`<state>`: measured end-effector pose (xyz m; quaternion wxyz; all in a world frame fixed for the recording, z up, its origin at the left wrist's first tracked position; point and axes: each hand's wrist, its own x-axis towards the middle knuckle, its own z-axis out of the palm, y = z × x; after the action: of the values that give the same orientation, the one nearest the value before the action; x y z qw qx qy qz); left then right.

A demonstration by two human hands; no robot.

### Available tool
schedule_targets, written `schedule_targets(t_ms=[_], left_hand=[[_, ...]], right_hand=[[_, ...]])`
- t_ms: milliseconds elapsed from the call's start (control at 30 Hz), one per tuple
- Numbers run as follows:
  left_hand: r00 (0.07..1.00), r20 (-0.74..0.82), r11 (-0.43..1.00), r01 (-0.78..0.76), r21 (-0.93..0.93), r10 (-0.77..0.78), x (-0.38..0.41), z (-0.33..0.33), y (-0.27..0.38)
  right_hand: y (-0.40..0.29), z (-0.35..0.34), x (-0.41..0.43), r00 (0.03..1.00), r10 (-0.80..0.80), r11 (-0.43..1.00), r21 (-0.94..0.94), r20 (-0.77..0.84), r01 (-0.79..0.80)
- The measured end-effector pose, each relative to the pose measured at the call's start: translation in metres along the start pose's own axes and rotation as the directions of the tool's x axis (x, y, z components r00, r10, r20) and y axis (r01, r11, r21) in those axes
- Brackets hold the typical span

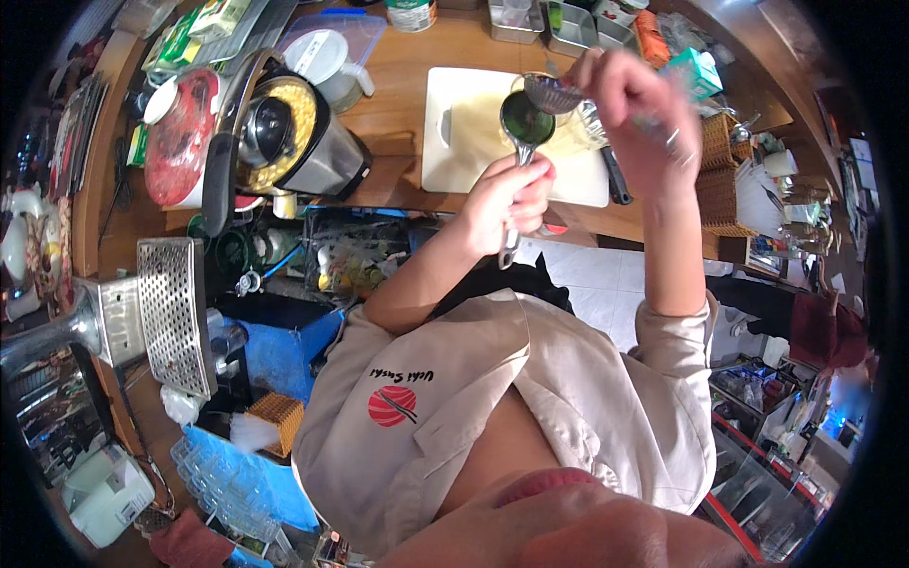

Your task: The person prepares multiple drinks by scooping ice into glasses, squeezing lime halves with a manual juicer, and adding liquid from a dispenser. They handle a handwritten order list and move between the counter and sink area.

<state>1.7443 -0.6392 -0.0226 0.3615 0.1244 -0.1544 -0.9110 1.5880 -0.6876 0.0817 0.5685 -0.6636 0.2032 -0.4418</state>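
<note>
My left hand [508, 202] grips the metal handle of a ladle [528, 117]. Its round bowl looks dark green inside; whether that is liquid or a reflection is unclear. Blurred, my right hand [635, 106] is raised on the right, fingers curled around what looks like a metal spoon handle. A ribbed metal spoon or strainer bowl [552, 96] tilts at the ladle's rim. Beneath both lies a white cutting board [447, 167]. A clear vessel behind the ladle is partly hidden. Beside the board's right edge is a black-handled knife [616, 176].
Left on the counter stands a steel appliance [327, 156] with yellow contents, a black-handled pan [220, 170] close by. Metal containers [572, 28] line the back. Wicker baskets [721, 199] stand at right. A perforated metal plate [174, 312] juts out at left.
</note>
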Motion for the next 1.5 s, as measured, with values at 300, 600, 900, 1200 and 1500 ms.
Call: schedule_targets(t_ms=[300,600,900,1200,1500], left_hand=[[0.959,-0.202,0.978,-0.208,-0.023,0.199,0.073,0.001,-0.036],[0.91,-0.38,0.975,-0.212,-0.073,0.169,0.086,0.004,-0.038],[0.896,-0.351,0.96,-0.275,0.041,0.272,0.099,-0.006,-0.035],[0.908,-0.266,0.942,-0.334,0.012,0.325,0.098,-0.004,-0.042],[0.857,-0.322,0.913,-0.346,0.216,0.401,0.09,0.015,-0.031]], right_hand=[[-0.041,-0.015,-0.039,0.645,0.696,0.603,-0.231,-0.317,-0.764],[0.01,-0.013,-0.047,0.764,0.544,0.712,-0.292,-0.346,-0.639],[0.031,-0.002,-0.053,0.802,0.43,0.695,-0.416,-0.414,-0.587],[0.01,-0.022,-0.052,0.542,0.748,0.611,0.078,-0.382,-0.788],[0.017,-0.038,-0.051,0.409,0.911,0.407,0.269,-0.052,-0.873]])
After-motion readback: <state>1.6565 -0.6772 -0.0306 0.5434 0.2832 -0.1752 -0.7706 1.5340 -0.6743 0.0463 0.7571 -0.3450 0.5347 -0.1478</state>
